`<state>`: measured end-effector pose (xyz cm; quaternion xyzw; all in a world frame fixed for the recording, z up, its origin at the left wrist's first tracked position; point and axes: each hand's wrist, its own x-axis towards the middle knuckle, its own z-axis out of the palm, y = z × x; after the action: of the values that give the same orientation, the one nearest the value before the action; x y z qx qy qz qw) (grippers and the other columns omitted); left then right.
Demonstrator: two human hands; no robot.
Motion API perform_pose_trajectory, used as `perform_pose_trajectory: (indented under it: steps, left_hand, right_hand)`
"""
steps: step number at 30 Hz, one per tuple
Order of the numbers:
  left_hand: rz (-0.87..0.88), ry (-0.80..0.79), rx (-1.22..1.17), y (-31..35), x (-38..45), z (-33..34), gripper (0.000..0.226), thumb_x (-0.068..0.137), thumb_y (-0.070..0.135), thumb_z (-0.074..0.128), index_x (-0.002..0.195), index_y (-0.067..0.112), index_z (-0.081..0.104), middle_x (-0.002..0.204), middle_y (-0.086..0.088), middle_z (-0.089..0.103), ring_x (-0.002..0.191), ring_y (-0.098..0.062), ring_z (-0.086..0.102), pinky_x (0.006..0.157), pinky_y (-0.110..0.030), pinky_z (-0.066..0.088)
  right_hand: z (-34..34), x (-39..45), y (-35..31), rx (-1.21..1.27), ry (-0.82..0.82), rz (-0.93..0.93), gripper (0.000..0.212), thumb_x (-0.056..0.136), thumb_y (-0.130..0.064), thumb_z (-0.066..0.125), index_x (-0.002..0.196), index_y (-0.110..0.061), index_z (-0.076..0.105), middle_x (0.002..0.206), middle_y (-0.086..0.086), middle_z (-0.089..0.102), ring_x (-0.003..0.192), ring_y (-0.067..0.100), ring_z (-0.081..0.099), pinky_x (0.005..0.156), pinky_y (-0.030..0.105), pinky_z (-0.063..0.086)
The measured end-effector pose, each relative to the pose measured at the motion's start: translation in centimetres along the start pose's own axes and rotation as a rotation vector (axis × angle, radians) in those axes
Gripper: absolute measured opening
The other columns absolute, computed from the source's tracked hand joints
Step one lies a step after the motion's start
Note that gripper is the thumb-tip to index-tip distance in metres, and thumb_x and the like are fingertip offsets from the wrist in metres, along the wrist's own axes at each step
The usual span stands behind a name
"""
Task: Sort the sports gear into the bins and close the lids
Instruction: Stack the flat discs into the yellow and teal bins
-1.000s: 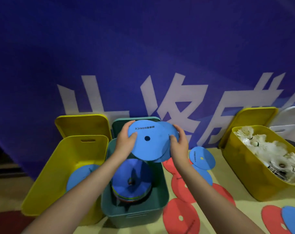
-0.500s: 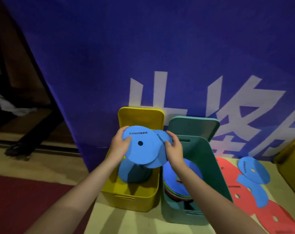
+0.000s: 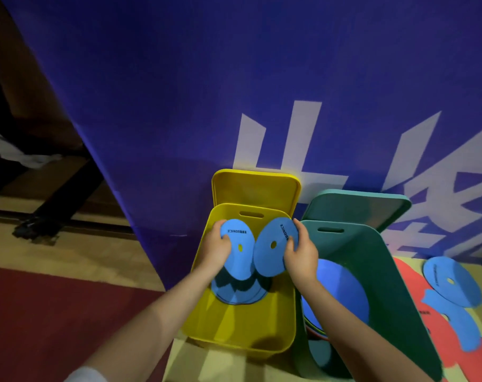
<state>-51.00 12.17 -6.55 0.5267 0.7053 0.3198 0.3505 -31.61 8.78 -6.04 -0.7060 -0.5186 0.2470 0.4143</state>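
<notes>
Over the open yellow bin [image 3: 275, 351] I hold two flat blue discs side by side. My left hand [image 3: 216, 250] grips the left blue disc [image 3: 238, 252] at its left edge. My right hand [image 3: 300, 255] grips the right blue disc [image 3: 271, 248] at its right edge. Both discs tilt down into the bin, above more blue discs [image 3: 235, 295] lying on its floor. The bin's yellow lid [image 3: 255, 188] stands behind it against the banner.
A green bin [image 3: 394, 299] stands right of the yellow one, holding a stack of cones with a blue cone [image 3: 341, 293] on top; its green lid [image 3: 355, 208] leans behind. Red discs [image 3: 410, 288] and blue discs [image 3: 452, 282] lie on the floor at right. A blue banner [image 3: 234, 92] backs everything.
My hands carried the blue discs left from above the green bin to the yellow bin, then lowered them in and spread them apart, one in each hand. The view turned left.
</notes>
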Motion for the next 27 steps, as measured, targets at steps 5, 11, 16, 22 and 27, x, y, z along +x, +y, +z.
perform_pose_trajectory:
  steps: [5, 11, 16, 22, 27]
  left_hand:
    - [-0.148, -0.051, -0.04, -2.3, 2.2, 4.4, 0.047, 0.093, 0.006, 0.038, 0.134, 0.027, 0.045, 0.096, -0.008, 0.064, 0.063, -0.024, 0.053, 0.049, -0.027, 0.035]
    - [-0.349, -0.062, -0.072, -6.1, 2.2, 6.1, 0.041, 0.093, 0.012, 0.051, 0.134, 0.011, 0.049, 0.131, -0.016, 0.056, 0.113, -0.035, 0.055, 0.088, -0.039, 0.047]
    - [-0.364, -0.182, 0.139, -4.9, 1.6, 5.7, 0.089, 0.08, 0.06, 0.063, 0.149, 0.015, 0.027, 0.15, -0.016, 0.032, 0.137, -0.035, 0.032, 0.107, -0.043, 0.033]
    - [0.239, 0.074, 0.119, 0.4, 0.6, -0.7, 0.051, 0.089, 0.038, 0.061, 0.134, 0.018, 0.049, 0.134, -0.008, 0.048, 0.124, -0.025, 0.047, 0.099, -0.036, 0.041]
    - [0.273, 0.13, 0.193, -0.8, 1.0, -4.3, 0.055, 0.093, 0.034, 0.056, 0.143, 0.015, 0.04, 0.139, -0.011, 0.045, 0.127, -0.029, 0.044, 0.1, -0.041, 0.04]
  right_hand:
    - [0.4, 0.1, 0.5, -0.021, 0.055, 0.009, 0.047, 0.096, -0.015, 0.045, 0.142, -0.023, 0.04, 0.124, 0.007, 0.062, 0.099, 0.029, 0.062, 0.077, 0.041, 0.053]
    - [0.7, 0.2, 1.0, -0.056, 0.069, -0.024, 0.047, 0.095, -0.014, 0.046, 0.141, -0.023, 0.041, 0.122, 0.006, 0.064, 0.095, 0.027, 0.063, 0.072, 0.038, 0.053]
    - [0.8, 0.2, 0.7, -0.092, 0.055, -0.027, 0.048, 0.095, -0.014, 0.047, 0.142, -0.024, 0.04, 0.121, 0.005, 0.064, 0.095, 0.028, 0.064, 0.074, 0.037, 0.053]
    - [0.6, 0.7, -0.6, -0.327, -0.099, -0.044, 0.046, 0.096, -0.018, 0.043, 0.141, -0.027, 0.04, 0.105, 0.011, 0.068, 0.087, 0.033, 0.063, 0.07, 0.041, 0.051]
    - [3.5, 2.3, -3.3, -0.096, -0.303, 0.092, 0.047, 0.091, -0.006, 0.043, 0.135, -0.02, 0.047, 0.127, 0.01, 0.059, 0.108, 0.032, 0.058, 0.089, 0.038, 0.047]
